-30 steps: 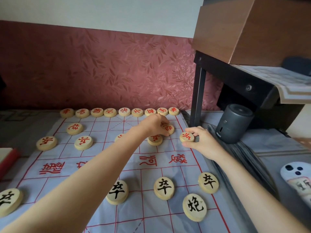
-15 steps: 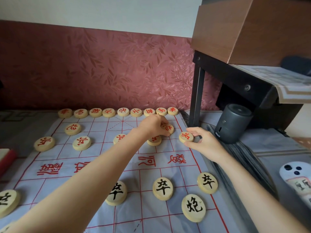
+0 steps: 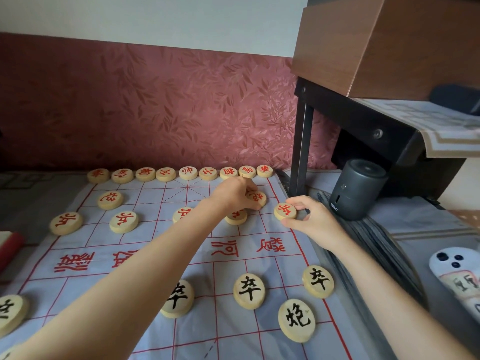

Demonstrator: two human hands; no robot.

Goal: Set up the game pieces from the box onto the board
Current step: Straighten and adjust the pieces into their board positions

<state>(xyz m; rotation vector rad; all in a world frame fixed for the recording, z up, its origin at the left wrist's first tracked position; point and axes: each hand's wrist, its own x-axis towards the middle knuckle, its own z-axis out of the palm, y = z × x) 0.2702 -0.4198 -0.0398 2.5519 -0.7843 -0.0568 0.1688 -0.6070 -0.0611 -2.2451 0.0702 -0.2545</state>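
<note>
Set out red rows. Pinched round wooden red-lettered disc [image 3: 285,211] in right hand [image 3: 311,222], another red-lettered disc [image 3: 257,198] in left hand [image 3: 233,194]. Next, maybe small nudges onto crossings.

both bare forearms reach forward from the lower edge, the left one crossing diagonally toward the right. the left hand [image 3: 231,194] lies knuckles up, its fingers [image 3: 242,187] curled down round the far disc [image 3: 259,198]. near it, the right hand [image 3: 311,222] pinches the near disc [image 3: 285,211] between thumb and curled fingers [image 3: 300,201], its wrist straight.
</note>
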